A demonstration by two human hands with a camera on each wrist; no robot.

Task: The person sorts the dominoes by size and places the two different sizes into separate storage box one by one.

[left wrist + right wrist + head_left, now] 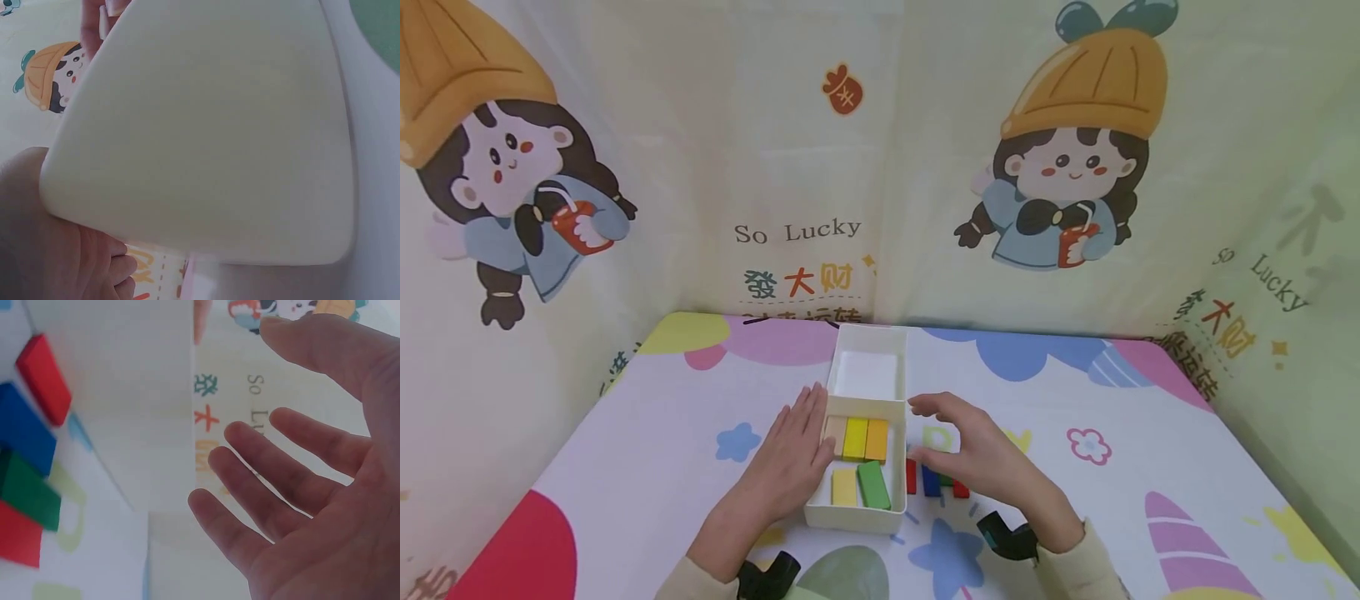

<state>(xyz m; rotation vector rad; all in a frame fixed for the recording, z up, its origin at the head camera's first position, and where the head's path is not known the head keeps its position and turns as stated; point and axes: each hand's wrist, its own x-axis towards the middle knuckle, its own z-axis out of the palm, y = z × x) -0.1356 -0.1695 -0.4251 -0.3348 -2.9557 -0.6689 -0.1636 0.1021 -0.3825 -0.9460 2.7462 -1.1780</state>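
The open white box [853,521], holding blocks [855,439], reaches toward the bench's [647,467] back edge, the left hand [792,457] straight-fingered at the box's left edge — apparently steadying it — and the right hand's [976,446] empty fingers wide beside its right edge.

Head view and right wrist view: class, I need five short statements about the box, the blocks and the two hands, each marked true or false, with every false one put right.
1. The white box stands open. True.
2. The right hand grips a block. False: it holds nothing.
3. The light green block lies inside the white box. True.
4. The left hand is on the right side of the white box. False: it is at the box's left side.
5. Outside the white box, the blue block lies between a red block and the dark green block. True.
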